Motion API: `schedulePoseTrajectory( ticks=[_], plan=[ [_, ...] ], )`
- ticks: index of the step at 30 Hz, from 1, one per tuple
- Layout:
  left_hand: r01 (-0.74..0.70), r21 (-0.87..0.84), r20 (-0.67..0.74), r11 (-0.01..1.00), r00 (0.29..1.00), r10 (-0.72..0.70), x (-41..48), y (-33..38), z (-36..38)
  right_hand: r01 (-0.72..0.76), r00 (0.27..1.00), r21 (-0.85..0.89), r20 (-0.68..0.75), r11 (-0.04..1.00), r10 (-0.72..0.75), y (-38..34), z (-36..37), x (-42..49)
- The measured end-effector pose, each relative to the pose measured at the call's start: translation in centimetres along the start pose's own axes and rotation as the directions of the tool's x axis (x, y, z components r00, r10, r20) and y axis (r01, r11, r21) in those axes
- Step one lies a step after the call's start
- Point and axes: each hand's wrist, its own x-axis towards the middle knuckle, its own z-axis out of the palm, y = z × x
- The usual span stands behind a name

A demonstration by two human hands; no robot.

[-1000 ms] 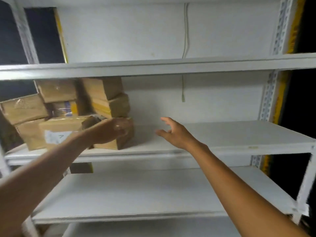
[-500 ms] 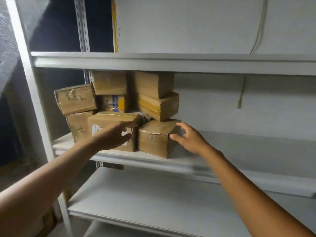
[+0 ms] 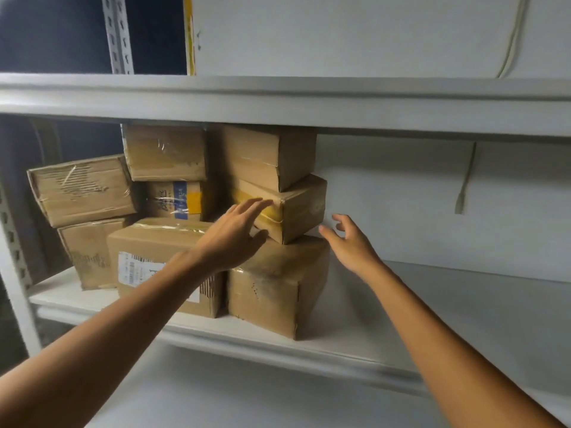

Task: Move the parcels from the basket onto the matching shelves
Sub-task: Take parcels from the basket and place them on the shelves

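Several brown cardboard parcels are stacked at the left end of the white middle shelf. A parcel with yellow tape lies tilted on a larger box, under another parcel. My left hand is spread open, its fingertips on the front face of the yellow-taped parcel. My right hand is open beside that parcel's right corner, fingers loosely spread, holding nothing. A box with a white label stands left of my left forearm. No basket is in view.
The upper shelf sits just above the stack. The lower shelf runs below my arms. A perforated upright stands at the left. A cord hangs on the back wall. The middle shelf's right part is bare.
The view has come closer to the stack. My left hand rose from the labelled box to the yellow-taped parcel. My right hand lifted from the lower box's side to that parcel's corner.
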Motion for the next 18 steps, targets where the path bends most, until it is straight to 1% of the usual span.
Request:
schedulePoseTrajectory(
  ticks=[2,4,6,9,12,15,18],
  plan=[
    [0.086,-0.004,-0.011,0.996,0.996,-0.086,1.3,-0.8,-0.1,0.023,1.0,0.009,-0.005,1.0,-0.023,0.0,0.0,1.8],
    [0.137,-0.018,-0.001,0.99,0.991,-0.137,2.0,-1.5,0.2,0.041,0.999,0.028,-0.031,0.999,-0.04,-0.1,0.1,3.1],
    [0.145,-0.024,0.011,0.989,0.989,-0.145,2.4,-1.8,0.7,0.047,0.997,0.061,-0.063,0.997,-0.043,-0.5,0.3,4.3],
    [0.151,-0.046,0.002,0.987,0.989,-0.151,3.0,-1.6,1.5,0.071,0.996,0.124,-0.059,0.99,-0.064,-1.1,0.7,5.8],
    [0.212,-0.142,-0.047,0.967,0.974,-0.22,3.9,-0.8,2.1,0.095,0.994,0.181,-0.064,0.979,-0.085,-1.6,1.2,7.0],
    [0.337,-0.248,-0.01,0.908,0.936,-0.351,4.8,0.0,2.4,0.1,0.993,0.226,-0.081,0.969,-0.084,-1.9,1.5,7.7],
    [0.372,-0.344,-0.012,0.862,0.916,-0.4,5.3,0.9,2.7,0.114,0.992,0.285,-0.086,0.952,-0.093,-2.0,1.7,7.6]
  ],
)
